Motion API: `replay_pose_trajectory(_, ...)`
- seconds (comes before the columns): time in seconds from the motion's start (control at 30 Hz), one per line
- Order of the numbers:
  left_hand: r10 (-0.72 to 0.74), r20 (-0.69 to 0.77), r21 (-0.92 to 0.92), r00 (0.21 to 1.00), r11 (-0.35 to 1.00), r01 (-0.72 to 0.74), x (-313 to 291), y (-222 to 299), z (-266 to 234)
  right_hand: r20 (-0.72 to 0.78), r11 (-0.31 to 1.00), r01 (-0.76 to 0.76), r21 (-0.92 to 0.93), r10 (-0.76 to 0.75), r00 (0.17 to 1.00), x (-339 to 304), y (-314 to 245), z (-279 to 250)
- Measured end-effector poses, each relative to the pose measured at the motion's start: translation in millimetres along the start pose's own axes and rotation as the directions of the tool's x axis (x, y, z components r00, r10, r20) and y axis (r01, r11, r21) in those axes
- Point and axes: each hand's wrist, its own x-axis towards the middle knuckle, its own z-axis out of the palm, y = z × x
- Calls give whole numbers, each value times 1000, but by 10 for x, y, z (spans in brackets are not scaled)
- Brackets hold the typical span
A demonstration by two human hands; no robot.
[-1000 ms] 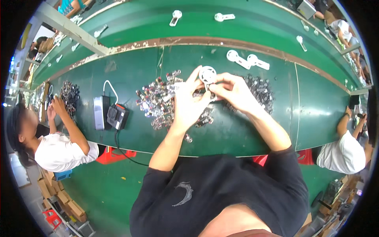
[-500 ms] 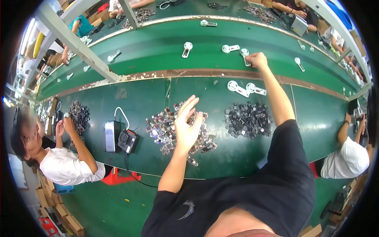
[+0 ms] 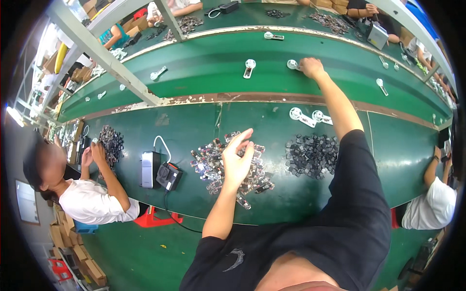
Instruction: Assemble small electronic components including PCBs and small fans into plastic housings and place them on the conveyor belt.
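Observation:
My right hand [image 3: 311, 68] reaches across to the green belt, its fingers closed over the handle end of a white round-headed plastic piece [image 3: 292, 64]. The hand hides most of that handle. My left hand [image 3: 237, 157] hovers over a loose pile of small circuit boards [image 3: 206, 162], fingers stretched out and thumb apart, with nothing visible in it. Two similar white pieces, a nearer one [image 3: 302, 117] and another [image 3: 321, 117] beside it, lie on the bench below my right forearm. Right of the boards is a heap of small black parts [image 3: 310, 155].
More white pieces lie along the belt [image 3: 208, 72], one [image 3: 249, 68] upright to the left. A grey-and-black box [image 3: 151, 169] and a black device [image 3: 169, 175] with a cable stand left of the boards. Co-workers sit at left [image 3: 97, 201] and right [image 3: 429, 203]. A metal post [image 3: 107, 60] slants over the belt.
My right hand has shifted left from one white piece to the neighbouring one; the first is no longer visible. My left hand stays over the boards. The whole view has shifted slightly.

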Motion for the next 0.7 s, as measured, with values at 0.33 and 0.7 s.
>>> replay_pose_trajectory(0.33, -134, 58, -263, 989, 954, 144, 14, -32, -10, 137, 467, 61, 882, -379, 915, -715, -731, -579)
replay_pose_trajectory(0.7, 58, 158, -184, 986, 982, -28, 15, 128, 63, 37, 379, 247, 892, -605, 795, -2271, -1306, -1270)
